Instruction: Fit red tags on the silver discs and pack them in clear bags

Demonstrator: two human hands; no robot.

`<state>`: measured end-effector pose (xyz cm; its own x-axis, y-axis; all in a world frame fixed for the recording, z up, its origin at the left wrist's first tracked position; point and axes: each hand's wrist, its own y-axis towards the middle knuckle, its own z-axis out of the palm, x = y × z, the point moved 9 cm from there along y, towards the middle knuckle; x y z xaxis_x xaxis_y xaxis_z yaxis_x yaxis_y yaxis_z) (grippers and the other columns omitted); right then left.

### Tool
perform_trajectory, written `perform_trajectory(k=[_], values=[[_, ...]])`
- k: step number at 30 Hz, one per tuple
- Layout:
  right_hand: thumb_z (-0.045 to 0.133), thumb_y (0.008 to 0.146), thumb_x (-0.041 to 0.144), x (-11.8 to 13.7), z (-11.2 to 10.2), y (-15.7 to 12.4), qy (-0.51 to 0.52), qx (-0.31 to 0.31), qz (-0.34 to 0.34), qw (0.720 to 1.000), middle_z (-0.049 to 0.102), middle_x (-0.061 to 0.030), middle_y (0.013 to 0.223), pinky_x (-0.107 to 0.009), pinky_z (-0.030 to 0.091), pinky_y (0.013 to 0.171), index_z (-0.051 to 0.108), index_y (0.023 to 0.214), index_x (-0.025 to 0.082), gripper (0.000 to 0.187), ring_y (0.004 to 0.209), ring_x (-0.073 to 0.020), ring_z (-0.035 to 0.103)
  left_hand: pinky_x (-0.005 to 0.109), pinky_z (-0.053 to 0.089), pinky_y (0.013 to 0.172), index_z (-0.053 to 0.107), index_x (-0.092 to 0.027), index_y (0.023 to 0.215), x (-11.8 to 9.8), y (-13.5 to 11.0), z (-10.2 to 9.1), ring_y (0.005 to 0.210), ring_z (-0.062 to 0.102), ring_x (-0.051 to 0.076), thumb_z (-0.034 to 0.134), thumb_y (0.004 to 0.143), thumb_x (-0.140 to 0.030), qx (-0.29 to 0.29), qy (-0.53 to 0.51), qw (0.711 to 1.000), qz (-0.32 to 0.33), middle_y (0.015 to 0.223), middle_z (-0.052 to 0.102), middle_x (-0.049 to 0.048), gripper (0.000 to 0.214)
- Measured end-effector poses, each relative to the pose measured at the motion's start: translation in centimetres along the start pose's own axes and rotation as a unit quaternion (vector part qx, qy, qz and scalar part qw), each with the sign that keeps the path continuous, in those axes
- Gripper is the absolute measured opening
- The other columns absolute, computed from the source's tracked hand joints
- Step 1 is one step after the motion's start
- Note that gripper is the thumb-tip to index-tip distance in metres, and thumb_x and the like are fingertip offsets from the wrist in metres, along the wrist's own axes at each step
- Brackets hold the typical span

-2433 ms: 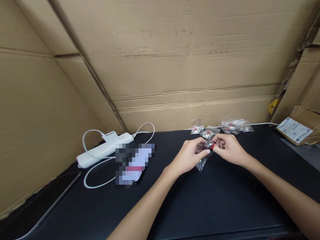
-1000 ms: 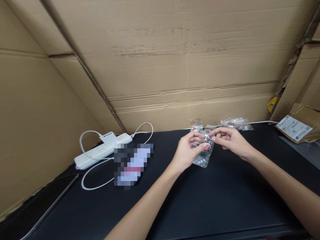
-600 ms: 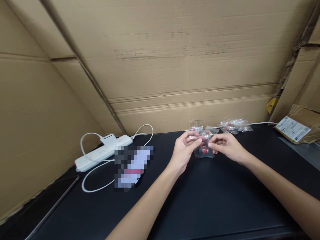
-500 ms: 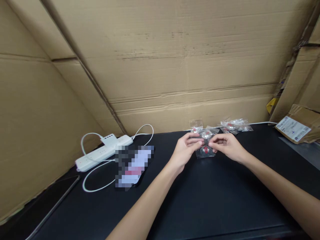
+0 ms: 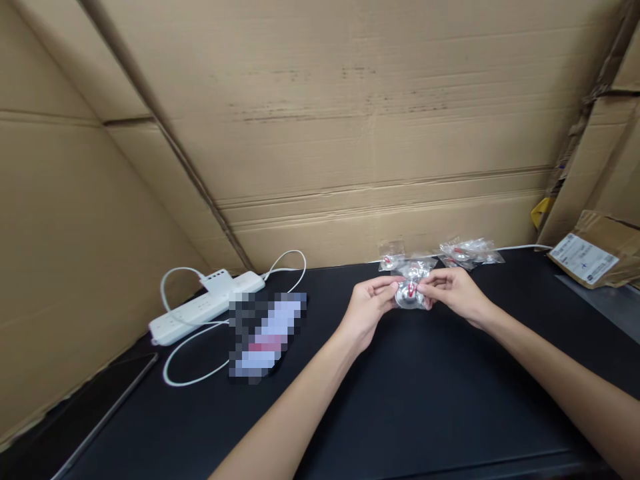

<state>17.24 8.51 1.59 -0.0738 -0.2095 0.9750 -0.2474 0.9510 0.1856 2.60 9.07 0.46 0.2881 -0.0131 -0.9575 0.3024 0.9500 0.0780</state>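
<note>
Between my two hands is a small clear plastic packet [image 5: 410, 295] holding a round silvery item with a red mark; its exact kind is too small to make out. My left hand [image 5: 367, 307] pinches the packet's left edge between thumb and fingers. On the opposite edge, my right hand [image 5: 453, 293] grips it the same way. Just behind lies another clear packet [image 5: 416, 267] with a shiny round item, partly overlapped by the held one. A further small packet [image 5: 391, 257] rests by the cardboard wall.
Several similar packets [image 5: 470, 252] lie heaped at the back right. To the left are a white power strip [image 5: 187, 317] with a looping white cable [image 5: 167, 373] and a blurred phone [image 5: 270, 337]. A torn cardboard box [image 5: 620, 237] with a label sits far right; cardboard walls [image 5: 370, 133] enclose the black table [image 5: 430, 400].
The front packet has come up between my hands, its red mark now facing me more plainly. My left fingers have closed onto its left edge.
</note>
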Motion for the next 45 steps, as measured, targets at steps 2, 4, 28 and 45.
perform_trajectory(k=[2,4,28,45], values=[[0.078,0.07,0.042,0.3,-0.6,0.1,0.013,-0.036,-0.019,0.999,0.066,-0.0018,0.059,-0.03,0.053,0.059,0.069,0.077,0.014,0.029,0.054,-0.0136,0.061,0.037,0.053,0.09,0.073,-0.011,0.1,0.2,0.0,0.3,0.09,0.069,0.021,0.074,0.076,-0.02,0.018,-0.061,0.998,-0.021,0.095,0.074,0.0123,0.025],[0.078,0.072,0.04,0.6,-0.8,0.0,0.022,-0.054,-0.036,0.998,0.066,-0.0021,0.061,-0.031,0.053,0.06,0.07,0.077,0.015,0.026,0.054,-0.0135,0.061,0.036,0.052,0.093,0.073,-0.011,0.101,0.3,0.0,0.5,0.094,0.069,0.02,0.074,0.076,-0.017,0.027,-0.087,0.995,-0.033,0.098,0.074,0.0123,0.025],[0.075,0.075,0.038,0.2,-0.9,0.5,-0.031,-0.014,-0.037,0.999,0.069,-0.0046,0.075,-0.033,0.055,0.069,0.071,0.08,0.015,0.024,0.068,-0.016,0.065,0.031,0.055,0.071,0.069,-0.012,0.084,-0.6,0.2,0.1,0.075,0.066,0.018,0.072,0.076,-0.027,-0.003,0.223,0.971,0.082,0.081,0.069,0.008,0.017],[0.079,0.072,0.032,1.2,-1.5,0.2,0.076,-0.08,-0.073,0.991,0.071,-0.0043,0.067,-0.034,0.059,0.061,0.074,0.083,0.016,0.019,0.057,-0.0163,0.067,0.027,0.055,0.054,0.068,-0.013,0.084,-1.7,0.0,0.2,0.062,0.063,0.015,0.066,0.082,-0.029,-0.011,0.204,0.971,0.126,0.07,0.064,0.0042,0.017]])
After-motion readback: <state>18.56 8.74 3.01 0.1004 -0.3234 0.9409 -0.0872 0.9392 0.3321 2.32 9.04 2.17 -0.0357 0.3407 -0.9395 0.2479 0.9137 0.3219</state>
